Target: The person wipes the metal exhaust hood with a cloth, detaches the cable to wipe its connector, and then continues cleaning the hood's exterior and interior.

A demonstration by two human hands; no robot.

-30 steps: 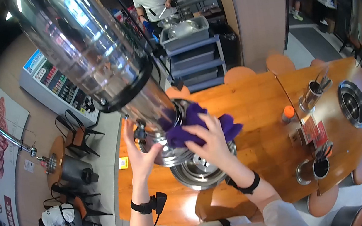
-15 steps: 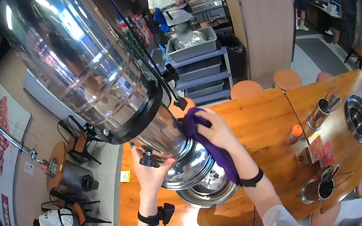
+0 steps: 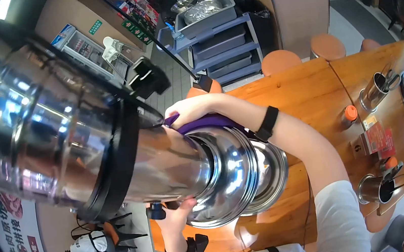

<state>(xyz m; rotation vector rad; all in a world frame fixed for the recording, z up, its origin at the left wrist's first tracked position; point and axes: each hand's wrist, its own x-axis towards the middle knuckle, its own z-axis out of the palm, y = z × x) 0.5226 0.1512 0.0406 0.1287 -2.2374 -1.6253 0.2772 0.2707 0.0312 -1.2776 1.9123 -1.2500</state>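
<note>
A shiny steel exhaust pipe (image 3: 166,161) slants from the upper left down to a flared hood (image 3: 231,173) above the wooden table. My left hand (image 3: 174,217) grips the pipe's lower end from the near side, thumb on the metal beside a black knob (image 3: 156,211); its other fingers are mostly hidden. On the far side, my right hand (image 3: 191,111) presses a purple cloth (image 3: 211,121) against the pipe just above the hood, its fingers closed on the cloth and partly out of sight. Below the hood, the round grill (image 3: 274,172) in the tabletop is partly covered.
Utensil canisters (image 3: 373,90), an orange-capped bottle (image 3: 349,114) and a table sign (image 3: 367,142) stand along the table's right side. Behind is a grey cart (image 3: 221,42) with tubs. Stools (image 3: 280,62) line the far edge. Another person (image 3: 93,250) bends at lower left.
My right hand and the purple cloth have moved round to the pipe's far side. My left hand stays on the pipe. The view has shifted, so the pipe appears more tilted and closer.
</note>
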